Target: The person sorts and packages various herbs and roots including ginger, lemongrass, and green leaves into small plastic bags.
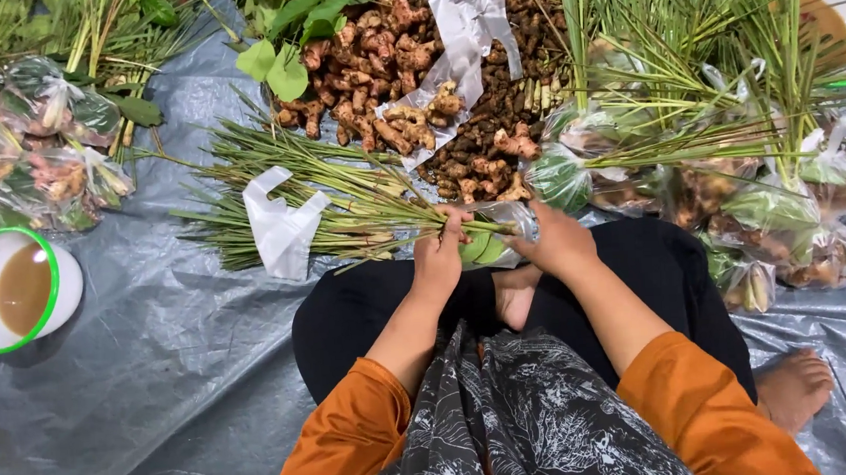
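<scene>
Head view: left hand (438, 254) clenches the lemongrass stalks (343, 208) at their base, steadying them, while right hand (558, 242) closes around the clear bag (497, 238) of green leaves above the lap, mouth facing the stalks. One loose white bag (281, 231) lies beside them; two green-rimmed bowls (10, 287); one root pile (403, 63).

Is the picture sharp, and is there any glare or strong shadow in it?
Head view: mostly sharp; the left hand and right hand on the clear bag look slightly soft. The grey sheet has a mild sheen, with no hard shadows. The edges bend slightly.
</scene>
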